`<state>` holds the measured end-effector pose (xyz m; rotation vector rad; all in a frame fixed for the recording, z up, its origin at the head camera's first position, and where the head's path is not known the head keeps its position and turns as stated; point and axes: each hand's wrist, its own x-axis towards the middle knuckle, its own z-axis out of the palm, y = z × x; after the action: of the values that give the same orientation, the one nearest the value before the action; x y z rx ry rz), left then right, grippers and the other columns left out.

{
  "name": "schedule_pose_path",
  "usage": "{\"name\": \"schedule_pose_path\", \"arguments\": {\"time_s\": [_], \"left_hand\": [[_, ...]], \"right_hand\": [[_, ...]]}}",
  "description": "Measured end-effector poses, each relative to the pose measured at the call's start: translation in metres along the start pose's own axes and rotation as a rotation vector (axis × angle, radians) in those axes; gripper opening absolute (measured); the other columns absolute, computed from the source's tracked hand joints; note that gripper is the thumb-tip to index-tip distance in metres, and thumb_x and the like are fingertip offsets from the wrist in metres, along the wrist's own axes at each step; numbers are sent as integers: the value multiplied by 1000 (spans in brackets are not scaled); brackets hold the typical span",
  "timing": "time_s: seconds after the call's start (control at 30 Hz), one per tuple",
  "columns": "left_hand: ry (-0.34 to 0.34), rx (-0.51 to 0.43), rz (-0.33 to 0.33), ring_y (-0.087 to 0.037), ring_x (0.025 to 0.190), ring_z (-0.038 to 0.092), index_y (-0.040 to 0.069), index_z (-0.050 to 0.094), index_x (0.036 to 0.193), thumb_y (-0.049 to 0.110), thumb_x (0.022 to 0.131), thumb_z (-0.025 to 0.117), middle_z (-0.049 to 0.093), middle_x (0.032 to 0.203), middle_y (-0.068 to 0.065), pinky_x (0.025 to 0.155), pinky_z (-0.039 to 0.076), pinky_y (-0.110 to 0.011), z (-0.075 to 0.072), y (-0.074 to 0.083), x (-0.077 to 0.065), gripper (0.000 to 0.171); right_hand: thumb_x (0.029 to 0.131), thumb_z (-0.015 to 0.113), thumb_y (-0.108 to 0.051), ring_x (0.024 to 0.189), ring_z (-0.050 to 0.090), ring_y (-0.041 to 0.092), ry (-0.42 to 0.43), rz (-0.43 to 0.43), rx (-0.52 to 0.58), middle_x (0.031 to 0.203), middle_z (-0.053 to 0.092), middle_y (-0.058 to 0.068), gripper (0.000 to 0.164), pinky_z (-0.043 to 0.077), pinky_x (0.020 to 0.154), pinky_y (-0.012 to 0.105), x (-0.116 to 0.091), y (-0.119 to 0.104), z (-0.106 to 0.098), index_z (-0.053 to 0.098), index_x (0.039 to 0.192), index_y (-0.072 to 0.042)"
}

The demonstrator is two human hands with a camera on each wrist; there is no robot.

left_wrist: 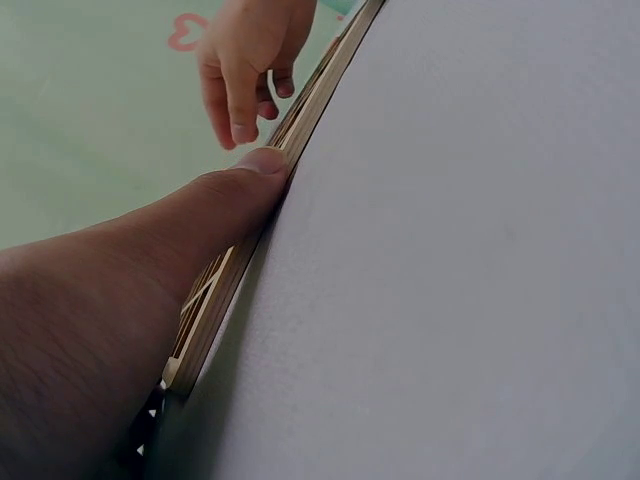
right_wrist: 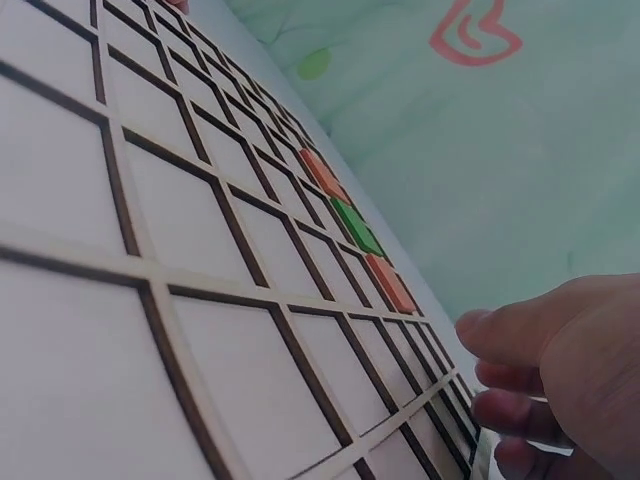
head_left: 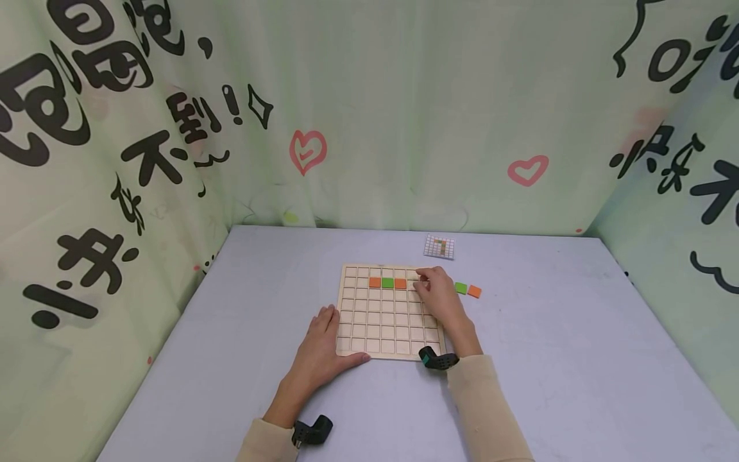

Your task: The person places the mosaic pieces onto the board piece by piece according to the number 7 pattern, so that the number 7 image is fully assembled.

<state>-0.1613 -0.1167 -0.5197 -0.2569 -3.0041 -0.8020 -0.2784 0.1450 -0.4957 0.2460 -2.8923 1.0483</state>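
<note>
In the head view, with twelve o'clock pointing away from the person, the right hand (head_left: 441, 295) hovers over the far right part of the wooden grid board (head_left: 374, 332), its fingertips just beside the three o'clock end of a short tile row. That row, its long axis running from nine to three o'clock, sits in cells near the board's far edge: left orange tile (head_left: 375, 282), middle green tile (head_left: 387, 283), right orange tile (head_left: 400, 283). The key relation appears to be the right hand's place between this row, toward nine o'clock, and two loose tiles toward three: the loose green tile (head_left: 460, 288) and, past it, the loose orange tile (head_left: 475, 292), both on the table (head_left: 577, 359) off the board's right edge. The right hand is much the nearer to them. Its fingers bend loosely, thumb slightly apart, with no tile visible in its grasp. The left hand (head_left: 323, 346) spreads around the board's seven o'clock corner, fingers extended along the left side, thumb resting on the near edge. A small gridded card (head_left: 439, 247) lies at twelve o'clock from the right hand.
</note>
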Motion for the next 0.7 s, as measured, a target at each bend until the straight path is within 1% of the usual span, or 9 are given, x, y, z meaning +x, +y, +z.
{"name": "schedule_pose_path", "arguments": {"time_s": [0.1, 0.23, 0.5, 0.6, 0.7], "left_hand": [[-2, -6, -5, -37, 153, 26, -7, 32, 153, 69, 76, 74, 31, 162, -23, 127, 23, -49, 0, 1, 0, 116], [-2, -11, -9, -37, 153, 25, -6, 32, 153, 69, 76, 73, 31, 162, -22, 127, 23, -48, -1, 2, 0, 115], [-4, -13, -11, -36, 153, 25, -6, 32, 153, 69, 76, 73, 31, 162, -22, 127, 23, -48, -1, 2, 0, 115], [-5, -14, -10, -36, 153, 25, -6, 32, 153, 69, 76, 73, 30, 162, -22, 127, 23, -48, -1, 1, 0, 115], [-2, -13, -6, -37, 153, 25, -6, 32, 153, 69, 76, 73, 30, 162, -22, 127, 23, -48, -1, 1, -1, 115]], "right_hand": [[101, 59, -20, 99, 58, 28, -3, 28, 8, 121, 59, 17, 41, 54, 86, 42, 1, 2, -2, 58, 137, -1], [101, 59, -20, 100, 56, 27, -1, 49, 18, 123, 58, 16, 41, 53, 85, 41, 0, 5, -4, 57, 138, -2], [101, 58, -20, 97, 56, 28, 1, 35, 9, 122, 58, 18, 41, 53, 80, 39, -1, 9, -9, 57, 138, -1], [101, 59, -19, 97, 57, 28, 0, 31, 9, 123, 58, 19, 41, 53, 80, 40, -1, 11, -11, 57, 138, -1], [101, 59, -19, 99, 58, 29, -1, 48, 3, 125, 57, 19, 42, 54, 82, 42, -1, 12, -13, 57, 138, -1]]}}
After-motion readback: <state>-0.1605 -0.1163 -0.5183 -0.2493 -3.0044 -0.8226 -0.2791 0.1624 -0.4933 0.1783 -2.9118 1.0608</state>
